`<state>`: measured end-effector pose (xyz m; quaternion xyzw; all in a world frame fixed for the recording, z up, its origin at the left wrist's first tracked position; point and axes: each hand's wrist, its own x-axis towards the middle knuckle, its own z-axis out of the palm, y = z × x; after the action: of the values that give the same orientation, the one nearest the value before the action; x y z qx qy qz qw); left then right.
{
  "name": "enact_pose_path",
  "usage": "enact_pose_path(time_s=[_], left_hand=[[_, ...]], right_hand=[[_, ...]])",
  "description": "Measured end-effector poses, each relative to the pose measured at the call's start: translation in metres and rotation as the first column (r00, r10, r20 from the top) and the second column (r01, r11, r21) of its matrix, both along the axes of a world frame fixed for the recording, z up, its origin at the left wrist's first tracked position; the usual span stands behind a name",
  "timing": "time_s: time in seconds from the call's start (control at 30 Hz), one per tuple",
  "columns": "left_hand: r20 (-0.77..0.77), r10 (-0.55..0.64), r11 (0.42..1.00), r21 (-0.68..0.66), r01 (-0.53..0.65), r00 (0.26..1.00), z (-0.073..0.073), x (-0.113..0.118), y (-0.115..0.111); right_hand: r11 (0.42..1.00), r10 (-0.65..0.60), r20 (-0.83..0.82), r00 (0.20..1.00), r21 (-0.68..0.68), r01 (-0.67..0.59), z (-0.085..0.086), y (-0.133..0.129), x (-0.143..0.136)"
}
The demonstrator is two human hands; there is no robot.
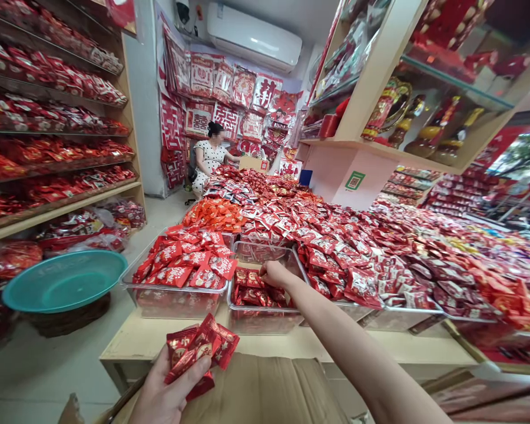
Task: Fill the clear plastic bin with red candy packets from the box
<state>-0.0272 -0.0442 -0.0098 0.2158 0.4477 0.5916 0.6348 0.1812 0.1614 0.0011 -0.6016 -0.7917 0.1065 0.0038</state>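
Several red wrapped candies [196, 353] with gold print are fanned out in my left hand [172, 383], thumb pressed across them. This hand is above the open cardboard box [265, 388] at the bottom. My right hand [276, 275] reaches into a clear plastic bin [265, 321], its fingers curled down against the red wrapped candies [251, 294] inside. Its fingertips are hidden, so what they grip does not show. These candies fill the near part of the bin; behind them part of its bottom shows. To the left, a second clear bin [176, 303] is heaped with brighter red packets [181, 259].
Bins of red and orange packets [335, 247] cover the long display table [136, 338]. A teal basin [66, 280] stands at the left beneath stocked shelves [57, 129]. At the back sits a person in a dotted garment [209, 154]. A cabinet [380, 147] overhangs the right side.
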Motion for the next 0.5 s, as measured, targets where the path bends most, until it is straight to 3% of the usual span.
enact_pose_path(time_s=[0.23, 0.5], left_hand=[[0.002, 0.025, 1.000, -0.009, -0.025, 1.000, 0.0035, 0.0014, -0.0016], [-0.015, 0.036, 0.999, -0.021, -0.037, 0.999, 0.0039, 0.0011, -0.0017]], right_hand=[[0.989, -0.132, -0.001, 0.991, 0.060, 0.132, -0.0026, -0.0013, -0.0029], [0.997, -0.057, 0.013, 0.998, -0.060, 0.058, -0.0047, -0.0055, -0.0034]])
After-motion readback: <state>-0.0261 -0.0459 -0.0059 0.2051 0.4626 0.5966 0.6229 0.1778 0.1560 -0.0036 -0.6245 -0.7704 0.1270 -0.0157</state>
